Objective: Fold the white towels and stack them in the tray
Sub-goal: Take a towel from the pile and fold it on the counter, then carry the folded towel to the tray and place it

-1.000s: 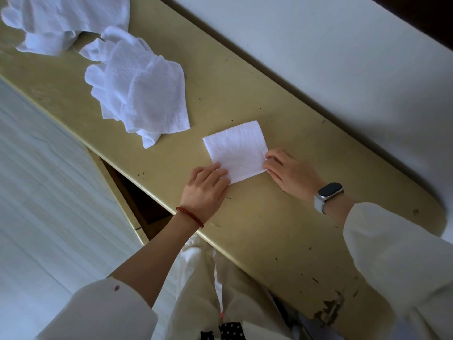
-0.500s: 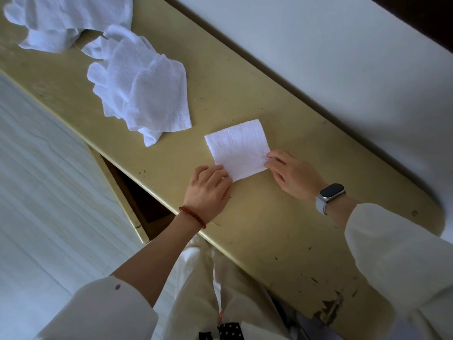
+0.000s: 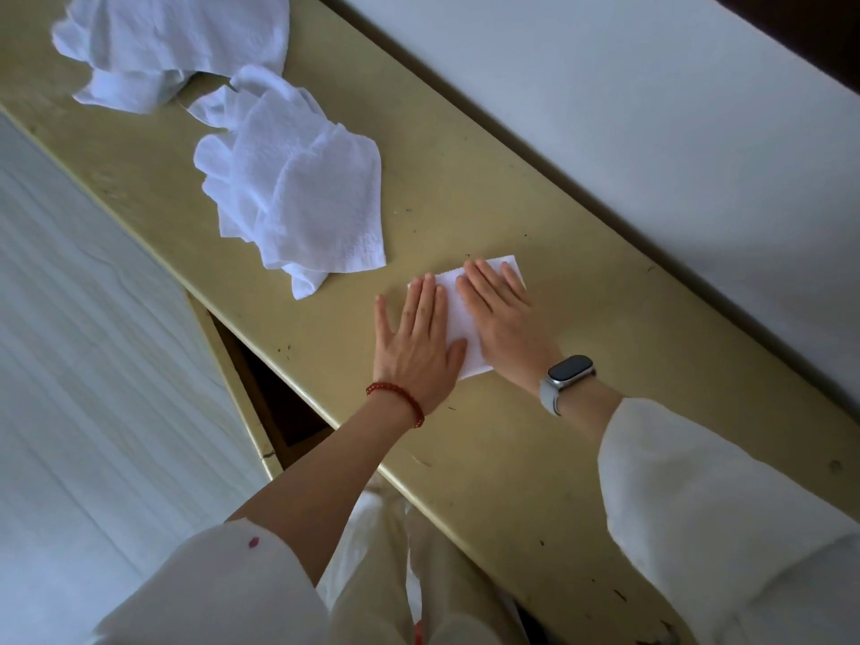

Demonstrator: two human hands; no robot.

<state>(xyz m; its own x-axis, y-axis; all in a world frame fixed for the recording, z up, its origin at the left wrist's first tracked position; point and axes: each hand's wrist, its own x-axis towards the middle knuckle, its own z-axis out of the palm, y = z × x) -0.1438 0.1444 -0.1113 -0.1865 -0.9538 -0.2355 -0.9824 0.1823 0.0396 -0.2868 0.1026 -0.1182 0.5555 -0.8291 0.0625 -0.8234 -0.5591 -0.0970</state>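
We see our left hand [image 3: 419, 337] and right hand [image 3: 500, 318] spread flat, gripping nothing, pressing the folded towel [image 3: 458, 309] near the worktop [image 3: 465, 188] front edge; no writing reads.

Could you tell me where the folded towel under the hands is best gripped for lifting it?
Probably pinch the folded towel at its near corner, which pokes out bare between the left hand and right hand, coming from the person's side; it lies flat on the table.

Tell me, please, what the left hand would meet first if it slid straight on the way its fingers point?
Probably nothing on the table: the left hand points up-frame, just right of the crumpled towels, toward the wall.
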